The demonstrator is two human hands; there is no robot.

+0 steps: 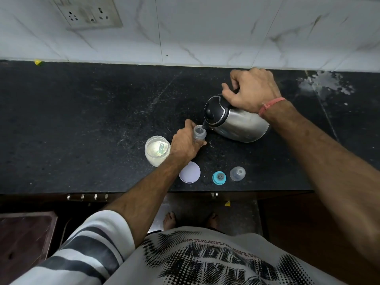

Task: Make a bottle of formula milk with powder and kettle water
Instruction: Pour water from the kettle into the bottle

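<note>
**Desk:** What does the frame show at centre?

**Caption writer:** A person pours from a steel electric kettle (pixel 236 120), tipped toward the left of the frame, its spout just over the open mouth of a baby bottle (pixel 199 133); the right hand (pixel 251 90) is wrapped round the kettle's handle, and the left hand (pixel 186 142) curls round the bottle, which stands on the counter at mid-frame.

**Desk:** And the advice for the pour?

**Caption writer:** The neck looks narrow, so a slow, thin stream seems wise; the bottle should stay upright and braced, fingers kept below the rim, since kettle water may scald.

**Desk:** Surroundings?

**Caption writer:** A black speckled stone counter (pixel 82 120); an open powder jar (pixel 157 151) with a scoop inside, lower left of the bottle; its lid (pixel 189 172), a teal teat ring (pixel 219 177) and a clear cap (pixel 237 173) along the front edge; marbled white tiles (pixel 205 27) and a socket plate (pixel 90 13) at upper left; a whitish smear (pixel 324 83) at right.
</note>
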